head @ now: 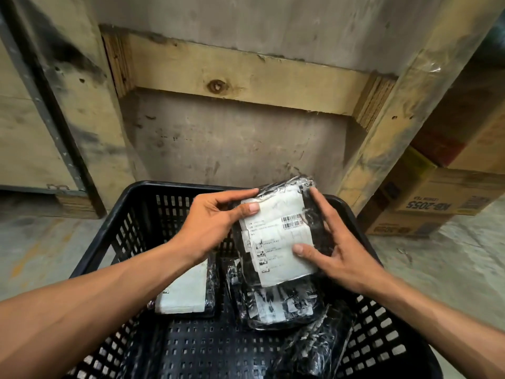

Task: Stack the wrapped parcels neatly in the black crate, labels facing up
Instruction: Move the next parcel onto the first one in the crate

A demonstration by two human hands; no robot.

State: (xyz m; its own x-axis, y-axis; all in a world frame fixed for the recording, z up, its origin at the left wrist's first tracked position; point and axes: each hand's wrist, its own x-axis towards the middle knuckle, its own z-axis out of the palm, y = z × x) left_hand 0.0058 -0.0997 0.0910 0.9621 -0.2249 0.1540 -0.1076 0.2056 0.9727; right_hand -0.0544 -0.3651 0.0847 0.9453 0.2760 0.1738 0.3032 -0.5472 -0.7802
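Note:
A black-wrapped parcel (276, 236) with a white label and barcode facing up is held over the black crate (131, 214). My left hand (216, 222) grips its left edge, thumb on the label. Its right edge sits in my right hand (338, 250), thumb on the label's lower corner. Inside the crate lie a parcel (188, 291) at the left with its label up, another parcel (281, 305) in the middle with a torn label up, and a dark wrapped parcel (314, 346) at the lower right showing no label.
A wooden pallet frame (246, 75) stands against the concrete wall behind the crate. Cardboard boxes (431, 206) are stacked at the right. A wooden crate with a metal strip (54, 119) is at the left. Concrete floor surrounds the black crate.

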